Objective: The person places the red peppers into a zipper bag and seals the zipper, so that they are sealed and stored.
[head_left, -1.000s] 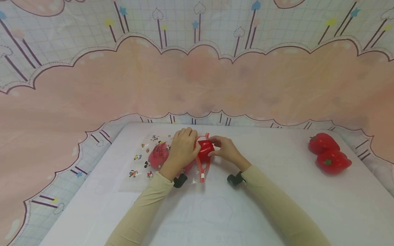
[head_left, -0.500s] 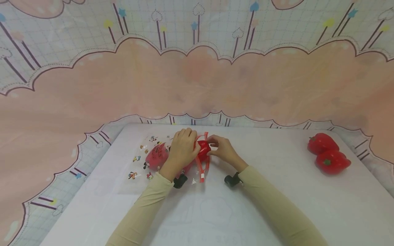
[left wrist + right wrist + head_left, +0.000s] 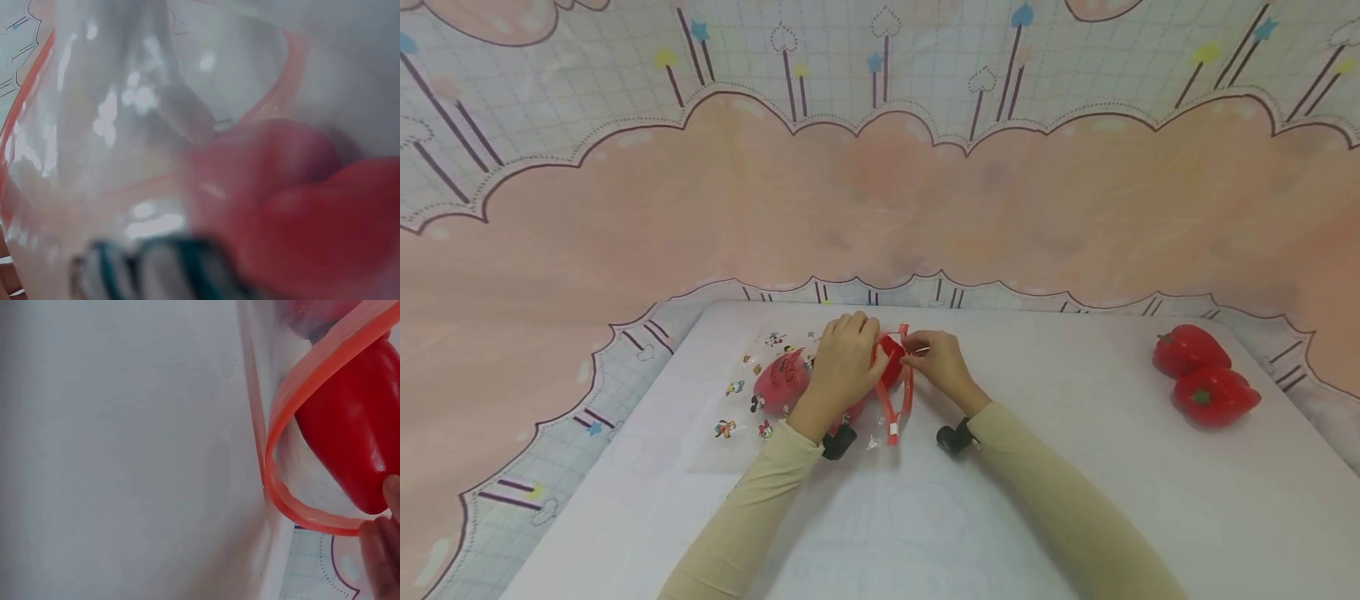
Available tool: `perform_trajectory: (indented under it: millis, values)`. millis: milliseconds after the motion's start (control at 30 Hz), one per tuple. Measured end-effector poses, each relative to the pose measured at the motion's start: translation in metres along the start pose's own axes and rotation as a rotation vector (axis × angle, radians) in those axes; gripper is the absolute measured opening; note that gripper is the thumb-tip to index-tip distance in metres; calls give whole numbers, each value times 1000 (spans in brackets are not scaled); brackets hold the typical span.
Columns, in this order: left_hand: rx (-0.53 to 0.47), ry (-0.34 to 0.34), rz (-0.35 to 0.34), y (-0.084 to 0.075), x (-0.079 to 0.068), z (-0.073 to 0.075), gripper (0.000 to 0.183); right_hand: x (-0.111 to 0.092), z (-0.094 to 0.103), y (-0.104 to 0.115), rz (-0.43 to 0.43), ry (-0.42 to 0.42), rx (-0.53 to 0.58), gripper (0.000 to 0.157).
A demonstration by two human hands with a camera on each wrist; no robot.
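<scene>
A clear zip bag (image 3: 737, 442) with cartoon prints and a red-orange zip edge (image 3: 312, 375) lies on the table. My left hand (image 3: 842, 362) grips it beside its mouth, thumb toward the opening. Inside, a red bell pepper (image 3: 781, 383) shows through the plastic; more red (image 3: 325, 231) appears blurred in the left wrist view. Another glossy red bell pepper (image 3: 356, 412) lies lengthwise through the mouth, mostly past the zip edge. Thumb and fingers of my right hand (image 3: 943, 367) pinch its tip, close to the edge in the right wrist view. My left hand hides part of it.
Two more red bell peppers (image 3: 1213, 396) lie together at the right side of the white table (image 3: 1075, 467). Black wrist cameras (image 3: 953, 437) hang under both wrists. A patterned cloth (image 3: 880, 225) rises behind the table.
My right hand has moved left, pushing the bell pepper deeper into the bag, and its fingertips have come closer together. The left hand has stayed in place.
</scene>
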State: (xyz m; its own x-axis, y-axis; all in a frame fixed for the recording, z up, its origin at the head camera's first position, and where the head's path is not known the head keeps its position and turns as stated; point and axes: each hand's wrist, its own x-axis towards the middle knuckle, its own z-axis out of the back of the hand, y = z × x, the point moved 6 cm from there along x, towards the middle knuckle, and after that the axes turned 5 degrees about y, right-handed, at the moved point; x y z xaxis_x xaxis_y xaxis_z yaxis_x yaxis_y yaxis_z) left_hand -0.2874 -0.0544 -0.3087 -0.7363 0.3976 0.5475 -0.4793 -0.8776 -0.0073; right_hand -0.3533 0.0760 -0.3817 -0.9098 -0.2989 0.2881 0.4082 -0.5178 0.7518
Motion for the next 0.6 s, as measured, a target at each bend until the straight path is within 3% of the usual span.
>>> perform_trajectory:
  millis: [300,600]
  values:
    - [1,14,8,0,0,-1,21,8,2,-1,-72,-95,-140,14]
    - [-4,39,28,2,0,-1,22,4,9,-7,-52,-27,-92,21]
